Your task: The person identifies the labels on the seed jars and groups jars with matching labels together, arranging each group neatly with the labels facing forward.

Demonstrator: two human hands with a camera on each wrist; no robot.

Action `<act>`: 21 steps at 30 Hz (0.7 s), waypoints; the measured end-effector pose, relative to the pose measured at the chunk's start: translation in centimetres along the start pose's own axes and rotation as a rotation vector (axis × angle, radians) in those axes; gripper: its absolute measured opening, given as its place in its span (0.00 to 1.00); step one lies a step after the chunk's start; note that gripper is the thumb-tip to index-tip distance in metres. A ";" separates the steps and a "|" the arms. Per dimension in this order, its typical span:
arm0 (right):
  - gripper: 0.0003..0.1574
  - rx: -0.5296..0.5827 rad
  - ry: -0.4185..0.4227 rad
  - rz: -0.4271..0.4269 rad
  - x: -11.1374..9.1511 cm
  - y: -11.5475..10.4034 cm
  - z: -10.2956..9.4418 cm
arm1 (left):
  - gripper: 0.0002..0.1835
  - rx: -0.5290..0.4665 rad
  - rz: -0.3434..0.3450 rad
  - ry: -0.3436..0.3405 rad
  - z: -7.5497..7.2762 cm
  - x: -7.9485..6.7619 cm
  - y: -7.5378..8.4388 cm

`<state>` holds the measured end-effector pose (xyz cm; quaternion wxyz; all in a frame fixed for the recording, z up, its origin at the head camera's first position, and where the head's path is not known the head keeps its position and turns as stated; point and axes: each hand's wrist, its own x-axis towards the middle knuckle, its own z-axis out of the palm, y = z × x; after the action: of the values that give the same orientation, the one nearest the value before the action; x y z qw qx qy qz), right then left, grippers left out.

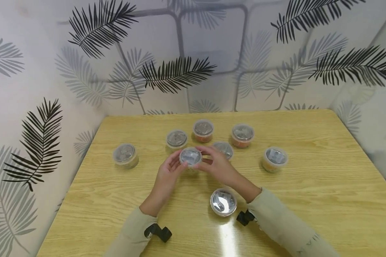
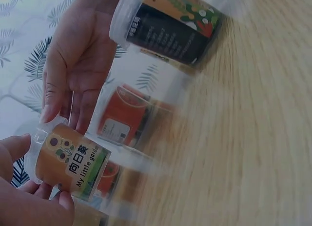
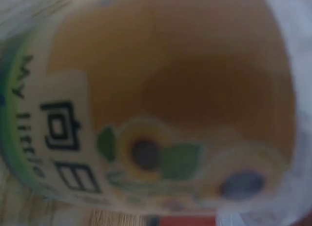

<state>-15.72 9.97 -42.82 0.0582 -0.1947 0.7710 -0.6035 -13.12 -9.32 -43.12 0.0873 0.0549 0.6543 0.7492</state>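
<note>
A small lidded plastic cup [image 1: 190, 157] is held between both hands near the middle of the table. Its label [image 2: 73, 162] shows sunflowers and the words "My little garden". My left hand [image 1: 168, 173] grips its left side, thumb by the lid and fingers lower on the wall. My right hand [image 1: 221, 167] holds the lid's right edge between thumb and fingers. Below the right forearm stands another lidded cup [image 1: 223, 202], its lid shiny with glare; a sunflower label [image 3: 146, 153] fills the right wrist view, blurred. Partly behind the right hand is a further cup [image 1: 224, 148].
Toward the back stand three cups: one left [image 1: 177, 138], a red-labelled one [image 1: 203, 130] and another red one [image 1: 242, 135]. A single cup [image 1: 125, 155] sits far left, and a yellowish one [image 1: 275, 159] to the right. Leaf-patterned covering [image 1: 212, 89] rises behind the wooden table [image 1: 325, 171].
</note>
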 end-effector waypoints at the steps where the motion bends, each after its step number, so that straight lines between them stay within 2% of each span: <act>1: 0.38 -0.017 -0.004 -0.002 0.2 0.0 0.1 | 0.28 0.001 -0.005 0.003 0.0 0.0 0.2; 6: 0.38 -0.105 -0.012 0.001 1.0 0.2 0.4 | 0.28 0.010 -0.023 0.018 0.0 0.4 0.4; 16: 0.38 -0.218 -0.061 0.013 2.0 0.8 0.9 | 0.27 -0.015 -0.005 0.092 -1.2 2.0 -3.3; 21: 0.36 -0.235 -0.065 0.014 2.2 0.8 0.8 | 0.26 -0.008 0.000 0.120 -1.1 2.3 -3.5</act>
<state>-17.67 8.63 -43.50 0.0642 -0.2140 0.8354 -0.5021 -15.36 -9.50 -46.86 0.0483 0.0096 0.6555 0.7536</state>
